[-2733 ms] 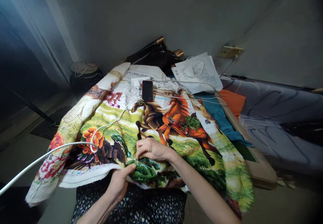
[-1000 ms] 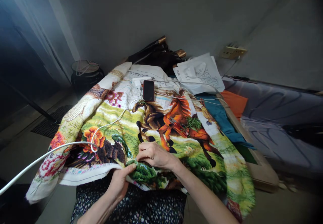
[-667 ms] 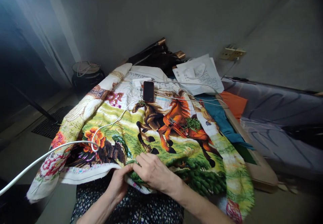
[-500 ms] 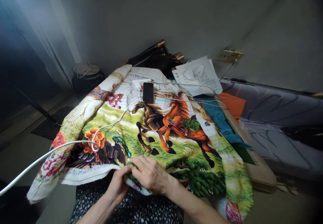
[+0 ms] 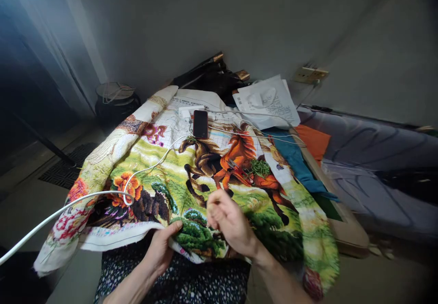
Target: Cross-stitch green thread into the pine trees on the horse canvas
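**Embroidered cloth held at its near edge; right hand raised above it**

A large cross-stitch cloth (image 5: 191, 176), worked with horses and flowers, is spread over a table and hangs down onto the lap. Its near edge is pinched by the left hand (image 5: 160, 249), thumb laid on top of a green stitched patch and fingers hidden beneath the fold.

The right hand (image 5: 229, 222) is lifted just above the cloth, at 3 o'clock from the left hand, fingers curled close together as in a narrow pinch. Whether a needle or thread is gripped cannot be told; the hand is blurred.

At 12 o'clock from the hands, a dark phone (image 5: 200, 123) lies on the far part of the cloth, with a white charger block (image 5: 186, 111) just beside it. Red-handled scissors (image 5: 236, 169) and a tuft of green thread (image 5: 260, 168) rest on the orange horse, at 1 o'clock. A white cable (image 5: 68, 202) is looped across the cloth at 9 o'clock. A white bag (image 5: 270, 101) is noted at the far end.
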A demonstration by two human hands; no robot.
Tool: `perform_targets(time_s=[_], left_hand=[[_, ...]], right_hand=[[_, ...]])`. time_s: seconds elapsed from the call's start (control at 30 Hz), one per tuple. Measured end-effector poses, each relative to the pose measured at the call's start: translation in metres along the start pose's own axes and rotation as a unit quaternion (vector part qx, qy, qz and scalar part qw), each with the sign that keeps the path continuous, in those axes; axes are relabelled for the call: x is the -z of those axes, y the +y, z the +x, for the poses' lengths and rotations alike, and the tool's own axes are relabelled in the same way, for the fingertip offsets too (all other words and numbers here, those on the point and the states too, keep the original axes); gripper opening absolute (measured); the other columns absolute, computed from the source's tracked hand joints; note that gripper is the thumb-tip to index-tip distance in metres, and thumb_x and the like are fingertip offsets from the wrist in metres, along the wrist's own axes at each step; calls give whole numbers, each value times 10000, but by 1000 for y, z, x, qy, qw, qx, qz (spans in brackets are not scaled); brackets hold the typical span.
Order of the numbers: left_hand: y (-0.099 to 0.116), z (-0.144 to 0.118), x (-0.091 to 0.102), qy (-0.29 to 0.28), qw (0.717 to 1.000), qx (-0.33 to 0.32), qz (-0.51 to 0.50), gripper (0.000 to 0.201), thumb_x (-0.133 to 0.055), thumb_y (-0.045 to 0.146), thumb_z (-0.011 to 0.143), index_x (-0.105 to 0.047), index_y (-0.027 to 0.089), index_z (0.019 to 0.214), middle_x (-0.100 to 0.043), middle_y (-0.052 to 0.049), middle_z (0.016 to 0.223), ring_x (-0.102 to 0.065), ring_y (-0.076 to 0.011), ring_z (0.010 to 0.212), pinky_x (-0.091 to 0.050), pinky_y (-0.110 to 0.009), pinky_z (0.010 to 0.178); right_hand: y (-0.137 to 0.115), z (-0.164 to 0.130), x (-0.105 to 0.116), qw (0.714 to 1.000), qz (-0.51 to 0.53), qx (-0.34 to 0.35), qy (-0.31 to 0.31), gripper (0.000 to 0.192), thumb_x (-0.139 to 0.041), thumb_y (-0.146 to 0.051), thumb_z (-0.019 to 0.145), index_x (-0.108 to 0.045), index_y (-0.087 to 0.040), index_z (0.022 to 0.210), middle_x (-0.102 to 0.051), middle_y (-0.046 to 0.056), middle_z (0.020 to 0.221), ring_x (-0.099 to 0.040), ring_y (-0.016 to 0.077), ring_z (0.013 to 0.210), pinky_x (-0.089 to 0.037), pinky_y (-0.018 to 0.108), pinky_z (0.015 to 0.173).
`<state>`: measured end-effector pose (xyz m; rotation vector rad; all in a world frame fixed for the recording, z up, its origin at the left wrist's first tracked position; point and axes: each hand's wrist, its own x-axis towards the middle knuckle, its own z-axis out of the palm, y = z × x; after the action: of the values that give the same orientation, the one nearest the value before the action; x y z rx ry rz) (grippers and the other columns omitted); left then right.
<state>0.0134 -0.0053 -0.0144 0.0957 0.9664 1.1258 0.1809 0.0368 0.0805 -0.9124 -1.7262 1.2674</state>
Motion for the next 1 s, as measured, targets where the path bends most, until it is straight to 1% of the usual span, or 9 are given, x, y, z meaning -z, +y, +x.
perform_targets(time_s=[0.03,0.1,0.13,0.2,0.33,0.5,0.63,0.8,1.0], left_hand=[[0,0,0,2,1000,-2,-1,260,-819,247,566,-752,102,771,-770,-92,778,-700,-279,850,-497,-396,890],[-1,1,0,8,1000,-5,0,266,-828,253,549,-752,106,757,-768,-86,763,-698,-279,852,-498,-394,887],[-1,1,0,11,1000,-7,1,267,-832,256,541,-751,108,749,-766,-82,755,-697,-278,848,-499,-394,884],[-1,1,0,15,1000,-10,1,273,-837,259,530,-752,112,744,-765,-78,750,-696,-276,838,-500,-395,878],[-1,1,0,14,1000,-11,-3,280,-839,254,525,-756,114,753,-763,-74,748,-694,-275,840,-504,-391,865],[-1,1,0,9,1000,-11,3,267,-832,261,543,-759,110,751,-762,-75,742,-694,-267,811,-513,-383,841],[-1,1,0,12,1000,-7,0,254,-828,252,546,-760,107,744,-759,-73,726,-691,-248,767,-521,-357,798],[-3,2,3,15,1000,-8,-5,239,-825,235,541,-756,98,724,-756,-71,713,-679,-218,710,-518,-310,713],[-4,2,5,6,1000,-19,-5,246,-817,182,542,-759,113,772,-765,-60,782,-667,-187,711,-507,-291,722]], right_hand=[[10,1,-4,997,-66,-26,-33,103,-449,-253,951,-498,-226,864,-432,-71,553,-415,112,474,-334,228,483],[26,1,-10,978,-193,-33,-74,101,-497,-169,885,-570,-203,824,-453,-60,550,-415,108,480,-295,234,488],[30,1,-13,968,-237,-24,-81,122,-510,-139,859,-605,-195,807,-486,-51,554,-437,110,492,-304,239,509],[35,-1,-16,956,-283,-3,-83,168,-514,-112,838,-659,-190,802,-581,-26,596,-508,119,532,-333,244,553],[37,-3,-16,945,-310,11,-101,226,-510,-98,844,-716,-191,842,-708,14,697,-629,144,611,-377,241,598],[39,-2,-15,941,-321,5,-108,237,-536,-75,833,-735,-196,879,-756,22,781,-690,153,678,-408,227,635],[36,-2,-17,924,-366,6,-112,227,-544,-61,826,-725,-196,849,-750,18,760,-686,153,673,-398,229,631],[29,-4,-24,880,-458,6,-122,175,-555,-64,814,-666,-187,757,-705,9,664,-645,154,601,-335,263,570],[30,-7,-31,852,-509,-5,-122,159,-531,-102,853,-623,-182,750,-681,14,642,-612,149,568,-296,281,549]])
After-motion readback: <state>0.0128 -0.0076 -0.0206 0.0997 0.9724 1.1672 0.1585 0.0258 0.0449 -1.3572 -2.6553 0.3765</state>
